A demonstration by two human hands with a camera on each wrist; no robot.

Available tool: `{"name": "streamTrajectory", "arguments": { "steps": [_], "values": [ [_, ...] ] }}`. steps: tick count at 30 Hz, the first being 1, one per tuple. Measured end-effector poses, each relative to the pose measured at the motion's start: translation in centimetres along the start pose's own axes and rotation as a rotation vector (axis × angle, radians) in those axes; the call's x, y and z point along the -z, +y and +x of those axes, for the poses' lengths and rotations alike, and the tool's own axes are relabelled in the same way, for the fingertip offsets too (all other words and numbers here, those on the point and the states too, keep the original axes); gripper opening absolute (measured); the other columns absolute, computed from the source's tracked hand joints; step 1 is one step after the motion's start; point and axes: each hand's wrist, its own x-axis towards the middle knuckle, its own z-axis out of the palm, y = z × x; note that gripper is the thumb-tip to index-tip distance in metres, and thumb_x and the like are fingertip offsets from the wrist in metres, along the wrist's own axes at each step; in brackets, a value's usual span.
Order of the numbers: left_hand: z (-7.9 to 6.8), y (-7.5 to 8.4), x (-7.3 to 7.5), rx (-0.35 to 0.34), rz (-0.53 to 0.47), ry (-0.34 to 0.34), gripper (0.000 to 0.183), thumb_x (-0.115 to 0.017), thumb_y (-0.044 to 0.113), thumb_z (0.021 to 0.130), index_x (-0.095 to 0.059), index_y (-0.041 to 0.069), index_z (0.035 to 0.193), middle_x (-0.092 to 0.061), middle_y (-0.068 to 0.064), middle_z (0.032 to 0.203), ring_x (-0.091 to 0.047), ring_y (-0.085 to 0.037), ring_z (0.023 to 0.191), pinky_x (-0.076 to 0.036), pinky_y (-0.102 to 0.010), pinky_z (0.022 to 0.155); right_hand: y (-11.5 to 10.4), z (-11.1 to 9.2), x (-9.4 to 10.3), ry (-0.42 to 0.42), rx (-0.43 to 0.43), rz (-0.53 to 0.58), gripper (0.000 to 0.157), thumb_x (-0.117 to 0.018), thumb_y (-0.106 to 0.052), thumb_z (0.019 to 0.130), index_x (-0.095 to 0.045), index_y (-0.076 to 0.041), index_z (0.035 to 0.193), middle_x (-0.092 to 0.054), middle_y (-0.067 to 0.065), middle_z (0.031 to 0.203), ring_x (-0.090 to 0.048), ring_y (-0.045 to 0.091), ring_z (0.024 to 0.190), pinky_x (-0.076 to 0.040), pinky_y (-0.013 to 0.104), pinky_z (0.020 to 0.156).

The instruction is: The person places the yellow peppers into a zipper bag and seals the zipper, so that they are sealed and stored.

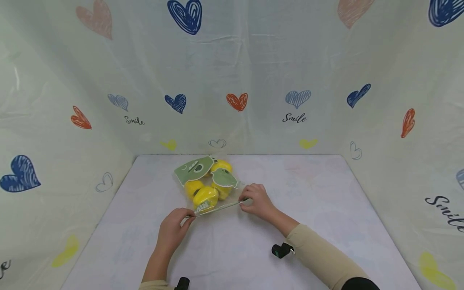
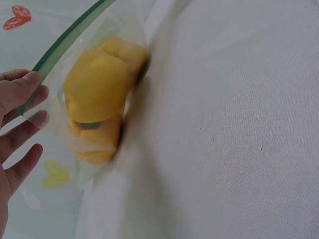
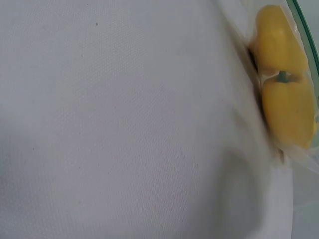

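A clear zip bag (image 1: 193, 168) with green cartoon prints lies on the table, its green-edged zip strip (image 2: 64, 46) toward me. Several yellow bell peppers (image 1: 205, 197) are inside it; a green stem shows between two peppers (image 3: 289, 107) in the right wrist view. My left hand (image 1: 172, 230) pinches the strip's left end between thumb and index finger, the other fingers spread apart. At the opposite end, my right hand (image 1: 258, 203) pinches the strip's right corner. Between both hands the strip is stretched nearly straight. The right wrist view does not show the right hand.
A white cloth covers the table (image 1: 311, 193). Around it hang pale curtains (image 1: 268, 72) printed with hearts and "Smile" lettering. A small black device (image 1: 281, 250) sits by the right sleeve, and another black piece (image 1: 182, 283) is beside the left sleeve.
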Motion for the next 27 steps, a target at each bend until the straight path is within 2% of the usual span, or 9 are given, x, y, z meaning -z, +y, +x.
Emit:
{"name": "streamTrajectory", "arguments": {
  "steps": [6, 18, 27],
  "values": [
    [0.0, -0.1, 0.0, -0.005, -0.008, 0.004, 0.024, -0.082, 0.002, 0.075, -0.069, 0.017, 0.088, -0.068, 0.006, 0.086, -0.062, -0.014, 0.085, -0.055, -0.035, 0.074, 0.4, -0.3, 0.6, 0.034, -0.022, 0.016, 0.012, -0.079, -0.01, 0.071, -0.072, -0.017, 0.078, -0.059, -0.008, 0.08, -0.052, 0.013, 0.083, -0.038, 0.038, 0.077],
    [-0.1, -0.3, -0.1, 0.012, -0.001, -0.005, 0.023, -0.082, 0.002, 0.075, -0.069, 0.017, 0.088, -0.068, 0.006, 0.086, -0.062, -0.014, 0.085, -0.055, -0.036, 0.074, 2.2, -1.1, 1.3, 0.041, -0.085, 0.027, 0.01, -0.077, -0.008, 0.072, -0.072, -0.016, 0.077, -0.059, -0.009, 0.083, -0.053, 0.015, 0.083, -0.04, 0.041, 0.078],
    [-0.2, -0.3, 0.0, 0.022, 0.0, -0.008, 0.025, -0.082, 0.001, 0.075, -0.069, 0.017, 0.088, -0.068, 0.006, 0.086, -0.062, -0.014, 0.085, -0.055, -0.036, 0.074, 2.9, -1.4, 1.6, 0.051, -0.113, 0.023, 0.016, -0.08, -0.006, 0.07, -0.072, -0.017, 0.078, -0.06, -0.009, 0.083, -0.054, 0.016, 0.083, -0.041, 0.041, 0.077]
  ]
}}
